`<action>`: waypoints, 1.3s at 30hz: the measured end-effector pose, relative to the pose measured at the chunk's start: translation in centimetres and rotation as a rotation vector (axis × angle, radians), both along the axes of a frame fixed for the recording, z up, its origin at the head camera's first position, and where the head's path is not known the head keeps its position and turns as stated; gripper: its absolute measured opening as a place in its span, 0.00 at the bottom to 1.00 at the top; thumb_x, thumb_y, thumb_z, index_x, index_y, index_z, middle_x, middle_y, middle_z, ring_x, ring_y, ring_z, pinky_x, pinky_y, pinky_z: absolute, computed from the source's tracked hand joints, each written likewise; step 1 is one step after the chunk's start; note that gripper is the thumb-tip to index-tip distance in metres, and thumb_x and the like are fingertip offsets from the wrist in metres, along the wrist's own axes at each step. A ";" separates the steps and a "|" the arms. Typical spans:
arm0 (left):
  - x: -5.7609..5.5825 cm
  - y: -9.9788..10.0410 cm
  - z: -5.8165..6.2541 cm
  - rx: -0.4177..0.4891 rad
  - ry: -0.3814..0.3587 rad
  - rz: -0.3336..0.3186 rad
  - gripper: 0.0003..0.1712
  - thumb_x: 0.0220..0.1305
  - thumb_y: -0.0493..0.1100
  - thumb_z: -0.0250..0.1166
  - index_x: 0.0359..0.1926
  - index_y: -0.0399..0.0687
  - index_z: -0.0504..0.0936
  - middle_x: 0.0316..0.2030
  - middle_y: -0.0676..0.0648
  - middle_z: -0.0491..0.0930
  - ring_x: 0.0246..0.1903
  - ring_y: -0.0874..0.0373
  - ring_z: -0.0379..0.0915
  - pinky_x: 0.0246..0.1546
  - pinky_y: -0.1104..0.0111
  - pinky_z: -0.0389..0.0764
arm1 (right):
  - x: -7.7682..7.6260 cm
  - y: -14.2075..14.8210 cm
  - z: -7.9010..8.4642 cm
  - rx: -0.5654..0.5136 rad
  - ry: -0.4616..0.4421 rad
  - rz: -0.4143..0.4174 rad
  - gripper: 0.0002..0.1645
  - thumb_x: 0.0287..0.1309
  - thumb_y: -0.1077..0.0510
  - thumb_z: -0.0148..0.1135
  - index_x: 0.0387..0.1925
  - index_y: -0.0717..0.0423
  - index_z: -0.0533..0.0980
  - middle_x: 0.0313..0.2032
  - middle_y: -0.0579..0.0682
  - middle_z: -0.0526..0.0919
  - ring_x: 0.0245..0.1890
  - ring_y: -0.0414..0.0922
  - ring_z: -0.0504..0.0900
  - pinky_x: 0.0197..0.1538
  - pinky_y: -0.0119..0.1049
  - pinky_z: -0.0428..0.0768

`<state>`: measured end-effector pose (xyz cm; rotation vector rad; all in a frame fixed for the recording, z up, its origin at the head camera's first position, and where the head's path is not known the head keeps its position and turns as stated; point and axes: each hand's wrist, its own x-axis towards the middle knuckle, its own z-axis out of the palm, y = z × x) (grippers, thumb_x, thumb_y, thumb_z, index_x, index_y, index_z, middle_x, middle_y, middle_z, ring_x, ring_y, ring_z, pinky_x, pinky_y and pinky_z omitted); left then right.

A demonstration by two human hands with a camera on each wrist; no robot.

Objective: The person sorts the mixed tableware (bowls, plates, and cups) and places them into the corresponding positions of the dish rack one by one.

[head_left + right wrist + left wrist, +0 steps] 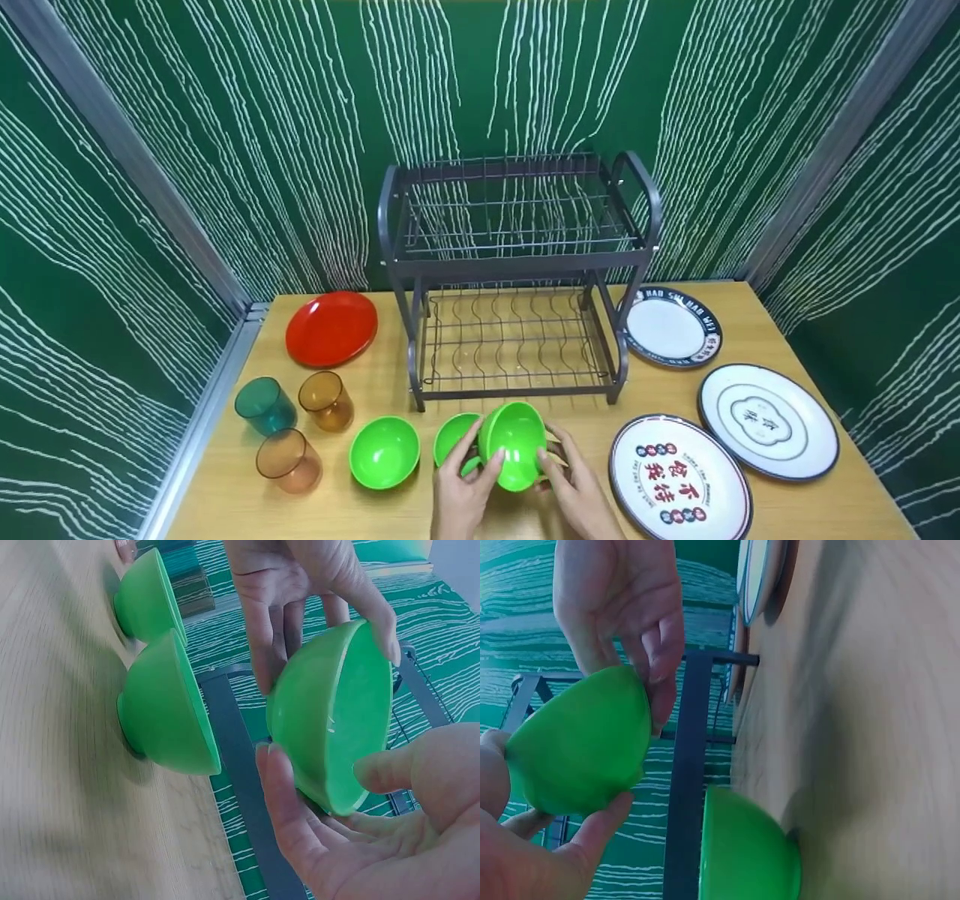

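Observation:
Both hands hold one green bowl [516, 446] in the air, tipped so that its inside faces the head camera. On the bowl's left side my left hand [466, 480] grips it, thumb over the rim. From the right side my right hand [574, 484] pinches the rim, its thumb inside and fingers along the outer wall, as the right wrist view shows. Partly hidden behind the left hand, a second green bowl [451, 437] stands upright on the table. A third green bowl [384, 452] sits upright to its left.
A black two-tier dish rack [521, 264] stands behind the bowls on the wooden table [375, 517]. Left lie a red plate [331, 328], a green cup [266, 405], an amber cup [327, 402] and an orange cup [289, 461]. Three patterned plates [664, 330] lie right.

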<state>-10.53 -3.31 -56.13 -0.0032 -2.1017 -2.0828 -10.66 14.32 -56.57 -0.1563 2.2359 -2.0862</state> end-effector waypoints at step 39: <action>-7.6 -5.1 3.5 -0.414 0.347 0.320 0.37 0.52 0.53 0.72 0.62 0.49 0.74 0.48 0.43 0.76 0.38 0.56 0.75 0.32 0.61 0.82 | -2.6 -1.7 -3.3 0.145 0.041 -0.103 0.23 0.67 0.56 0.55 0.58 0.65 0.68 0.55 0.64 0.72 0.50 0.51 0.77 0.53 0.42 0.76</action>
